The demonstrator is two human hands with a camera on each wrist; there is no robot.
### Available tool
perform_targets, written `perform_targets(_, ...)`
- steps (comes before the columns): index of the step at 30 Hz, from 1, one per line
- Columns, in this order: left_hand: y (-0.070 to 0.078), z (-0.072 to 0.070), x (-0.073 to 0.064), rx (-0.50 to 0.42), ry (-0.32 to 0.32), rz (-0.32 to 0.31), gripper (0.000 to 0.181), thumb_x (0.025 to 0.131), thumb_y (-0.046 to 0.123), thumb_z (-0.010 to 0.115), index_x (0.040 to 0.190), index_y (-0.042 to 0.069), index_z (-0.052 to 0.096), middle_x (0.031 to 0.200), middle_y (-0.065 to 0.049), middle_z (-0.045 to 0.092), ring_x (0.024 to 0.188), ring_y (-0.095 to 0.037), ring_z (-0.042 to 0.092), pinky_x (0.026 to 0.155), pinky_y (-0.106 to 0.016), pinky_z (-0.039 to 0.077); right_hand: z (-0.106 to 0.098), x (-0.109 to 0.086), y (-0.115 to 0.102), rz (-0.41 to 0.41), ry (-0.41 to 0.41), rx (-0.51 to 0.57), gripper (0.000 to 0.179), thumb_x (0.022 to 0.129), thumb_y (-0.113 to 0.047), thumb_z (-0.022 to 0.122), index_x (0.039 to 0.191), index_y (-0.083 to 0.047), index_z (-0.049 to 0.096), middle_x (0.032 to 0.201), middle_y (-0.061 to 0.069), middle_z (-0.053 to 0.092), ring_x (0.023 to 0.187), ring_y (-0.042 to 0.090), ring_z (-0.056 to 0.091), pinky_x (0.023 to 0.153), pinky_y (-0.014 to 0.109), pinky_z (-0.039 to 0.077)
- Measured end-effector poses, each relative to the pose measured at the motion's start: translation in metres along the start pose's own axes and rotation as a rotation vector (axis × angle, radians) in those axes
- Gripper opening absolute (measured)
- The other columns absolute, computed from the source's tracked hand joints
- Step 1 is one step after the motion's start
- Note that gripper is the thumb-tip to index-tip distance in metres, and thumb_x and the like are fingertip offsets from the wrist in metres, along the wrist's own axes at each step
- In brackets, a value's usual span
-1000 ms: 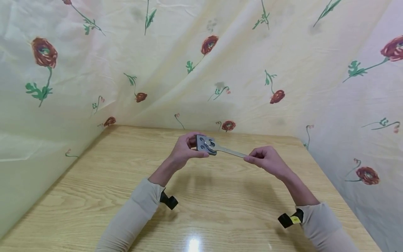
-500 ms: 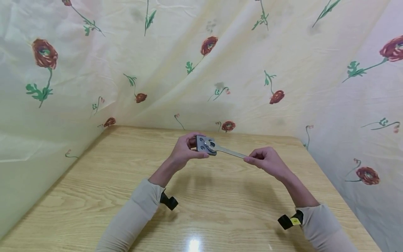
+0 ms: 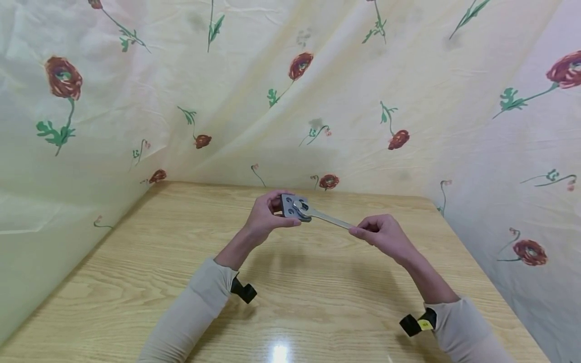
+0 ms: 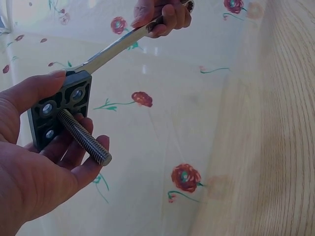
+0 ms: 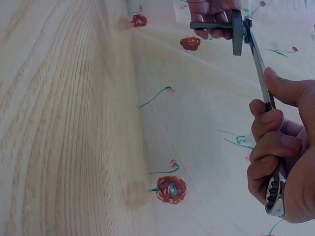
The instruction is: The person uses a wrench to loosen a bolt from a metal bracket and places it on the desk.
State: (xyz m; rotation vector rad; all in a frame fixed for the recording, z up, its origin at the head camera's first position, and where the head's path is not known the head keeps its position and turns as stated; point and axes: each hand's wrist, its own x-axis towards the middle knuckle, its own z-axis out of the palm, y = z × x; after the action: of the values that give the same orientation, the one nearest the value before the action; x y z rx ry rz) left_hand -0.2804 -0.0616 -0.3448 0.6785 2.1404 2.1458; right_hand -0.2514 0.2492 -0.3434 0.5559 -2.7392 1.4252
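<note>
My left hand (image 3: 265, 217) grips a square dark grey plate (image 4: 74, 93) with holes by its edges, thumb on top and fingers beneath. A threaded bolt (image 4: 86, 137) sticks out of the plate's back, past the fingers. On the other face, the open end of a combination wrench (image 3: 329, 218) sits around the bolt's head (image 3: 298, 205). My right hand (image 3: 383, 234) holds the wrench at its far end, thumb along the shank and fingers curled round it. The wrench's ring end (image 5: 274, 196) shows below the right fingers. Plate and wrench are held up over the table.
A wood-grain table (image 3: 295, 302) lies under both hands. Pale cloth with red flowers (image 3: 245, 91) hangs behind it and at both sides. Each wrist wears a small black camera (image 3: 245, 292).
My right hand has dipped slightly and shifted a little left, tilting the wrench's handle downward. The plate in my left hand has shifted very slightly left.
</note>
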Motion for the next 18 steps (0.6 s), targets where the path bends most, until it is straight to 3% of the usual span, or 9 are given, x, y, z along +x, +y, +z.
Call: perform_targets(18, 0.002, 0.002, -0.001, 0.027, 0.04, 0.007, 0.065, 0.075, -0.008, 0.079, 0.135, 0.0, 0.054, 0.132, -0.026, 0.062, 0.103, -0.02, 0.064, 0.082, -0.024, 0.057, 0.012, -0.007, -0.009, 0.057, 0.053, 0.014, 0.03, 0.093, -0.027, 0.071, 0.088, 0.002, 0.074, 0.059, -0.008, 0.048, 0.052, 0.007, 0.04, 0.049, 0.028, 0.037)
